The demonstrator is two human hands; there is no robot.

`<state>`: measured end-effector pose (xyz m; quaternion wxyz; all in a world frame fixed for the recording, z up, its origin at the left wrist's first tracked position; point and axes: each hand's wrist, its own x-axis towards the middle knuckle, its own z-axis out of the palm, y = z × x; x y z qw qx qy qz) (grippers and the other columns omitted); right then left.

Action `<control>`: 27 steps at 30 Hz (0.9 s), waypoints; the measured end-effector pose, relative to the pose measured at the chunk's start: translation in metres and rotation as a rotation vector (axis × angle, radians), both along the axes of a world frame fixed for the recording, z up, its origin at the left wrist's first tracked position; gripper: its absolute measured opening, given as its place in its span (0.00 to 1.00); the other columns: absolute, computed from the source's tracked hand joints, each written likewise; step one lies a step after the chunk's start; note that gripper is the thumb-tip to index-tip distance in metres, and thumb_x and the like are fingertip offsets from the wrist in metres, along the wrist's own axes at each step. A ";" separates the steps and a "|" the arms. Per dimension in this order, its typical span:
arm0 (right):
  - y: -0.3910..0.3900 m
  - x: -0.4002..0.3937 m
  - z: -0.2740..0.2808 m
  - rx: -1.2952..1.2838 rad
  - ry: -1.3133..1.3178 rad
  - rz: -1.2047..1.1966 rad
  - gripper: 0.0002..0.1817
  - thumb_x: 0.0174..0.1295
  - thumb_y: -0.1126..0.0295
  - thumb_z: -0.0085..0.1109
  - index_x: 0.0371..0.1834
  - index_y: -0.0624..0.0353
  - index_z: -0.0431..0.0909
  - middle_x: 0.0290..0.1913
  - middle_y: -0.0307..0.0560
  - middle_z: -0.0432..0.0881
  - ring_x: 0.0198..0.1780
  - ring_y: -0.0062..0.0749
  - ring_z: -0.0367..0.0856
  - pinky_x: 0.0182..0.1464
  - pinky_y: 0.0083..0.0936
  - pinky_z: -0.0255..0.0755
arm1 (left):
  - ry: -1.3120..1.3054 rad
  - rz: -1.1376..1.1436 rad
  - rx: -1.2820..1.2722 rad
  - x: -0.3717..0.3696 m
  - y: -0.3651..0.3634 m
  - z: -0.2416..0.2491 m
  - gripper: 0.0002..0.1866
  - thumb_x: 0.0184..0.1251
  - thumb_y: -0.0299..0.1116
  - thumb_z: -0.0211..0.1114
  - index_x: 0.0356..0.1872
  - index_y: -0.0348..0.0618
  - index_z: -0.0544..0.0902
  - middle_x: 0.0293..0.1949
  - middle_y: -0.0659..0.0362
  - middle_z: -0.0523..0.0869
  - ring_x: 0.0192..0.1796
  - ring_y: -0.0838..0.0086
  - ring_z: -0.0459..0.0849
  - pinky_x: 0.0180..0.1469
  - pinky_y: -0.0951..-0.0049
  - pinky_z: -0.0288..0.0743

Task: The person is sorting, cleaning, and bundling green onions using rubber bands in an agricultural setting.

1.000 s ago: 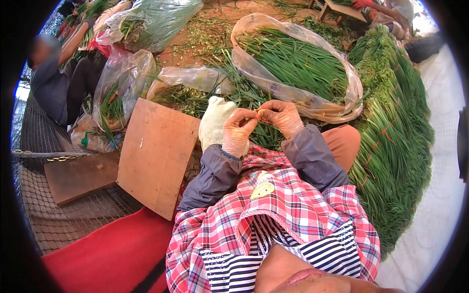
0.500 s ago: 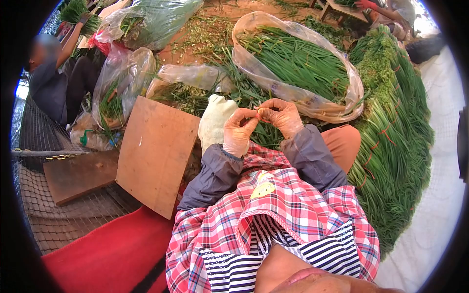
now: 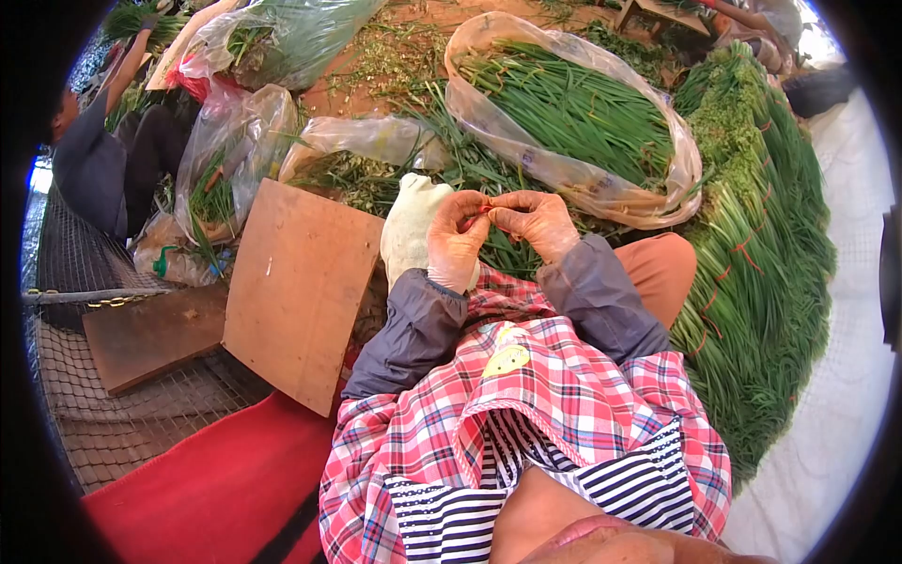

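Observation:
My left hand and my right hand meet fingertip to fingertip above my lap, both in thin translucent gloves. Pinched between them is a small red tie, mostly hidden by the fingers. Just left of my left hand is a cream cloth-covered shape. Loose green stalks lie below and behind the hands. Beyond my right hand, an open clear plastic bag holds long green stalks.
Red-tied green bundles are piled at the right beside a white sheet. At the left are a wooden board, a darker board and plastic bags. Co-workers sit at upper left and upper right.
My fingers have shifted slightly around the red tie, with my left fingers more curled. The co-worker at the upper left has leaned further toward the left edge.

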<state>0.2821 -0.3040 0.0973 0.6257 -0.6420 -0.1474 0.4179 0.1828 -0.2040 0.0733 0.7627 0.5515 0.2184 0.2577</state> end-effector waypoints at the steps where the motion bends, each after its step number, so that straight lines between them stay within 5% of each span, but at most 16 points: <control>1: 0.001 0.000 -0.003 -0.006 0.008 -0.004 0.12 0.51 0.68 0.66 0.36 0.64 0.80 0.25 0.38 0.78 0.24 0.17 0.70 0.25 0.14 0.63 | 0.010 -0.009 -0.001 0.000 0.000 0.000 0.13 0.56 0.17 0.58 0.44 0.39 0.75 0.36 0.62 0.79 0.37 0.82 0.76 0.40 0.83 0.70; 8: -0.001 0.005 -0.010 0.063 0.133 0.124 0.11 0.55 0.66 0.62 0.33 0.64 0.78 0.22 0.36 0.73 0.20 0.17 0.66 0.22 0.16 0.63 | 0.066 -0.036 0.012 -0.001 0.004 0.003 0.15 0.56 0.17 0.56 0.45 0.40 0.74 0.36 0.59 0.79 0.36 0.81 0.76 0.39 0.83 0.70; 11: -0.007 0.011 -0.015 0.214 0.424 0.174 0.11 0.55 0.65 0.62 0.33 0.63 0.78 0.21 0.35 0.72 0.18 0.17 0.64 0.21 0.17 0.64 | 0.150 -0.124 -0.064 -0.004 0.011 0.010 0.15 0.56 0.16 0.56 0.45 0.40 0.74 0.36 0.58 0.80 0.35 0.81 0.76 0.39 0.84 0.70; 15: -0.005 0.011 -0.018 0.268 0.526 0.054 0.12 0.55 0.63 0.62 0.33 0.62 0.77 0.22 0.34 0.72 0.17 0.15 0.63 0.21 0.19 0.66 | 0.112 -0.156 -0.140 -0.005 0.009 0.010 0.14 0.56 0.16 0.55 0.43 0.40 0.74 0.34 0.61 0.79 0.32 0.84 0.75 0.35 0.85 0.68; 18: -0.005 0.010 -0.018 0.220 0.468 0.023 0.12 0.56 0.63 0.61 0.34 0.62 0.77 0.21 0.34 0.72 0.17 0.15 0.62 0.21 0.19 0.64 | -0.051 -0.031 0.028 -0.003 0.003 0.007 0.09 0.57 0.20 0.58 0.40 0.41 0.75 0.35 0.63 0.78 0.27 0.86 0.71 0.25 0.87 0.63; 24: -0.005 0.010 -0.017 0.178 0.404 0.109 0.13 0.57 0.61 0.60 0.37 0.59 0.76 0.22 0.31 0.72 0.18 0.14 0.63 0.21 0.20 0.64 | 0.031 0.014 0.197 -0.005 0.007 0.001 0.07 0.56 0.16 0.56 0.33 0.41 0.76 0.36 0.63 0.76 0.38 0.80 0.73 0.44 0.81 0.66; 27: -0.006 0.009 -0.013 0.184 0.452 0.092 0.13 0.57 0.61 0.60 0.36 0.59 0.77 0.22 0.32 0.72 0.17 0.14 0.63 0.21 0.20 0.64 | -0.149 0.050 0.455 -0.001 0.014 -0.005 0.08 0.54 0.15 0.55 0.30 0.41 0.78 0.31 0.65 0.74 0.30 0.86 0.69 0.32 0.87 0.63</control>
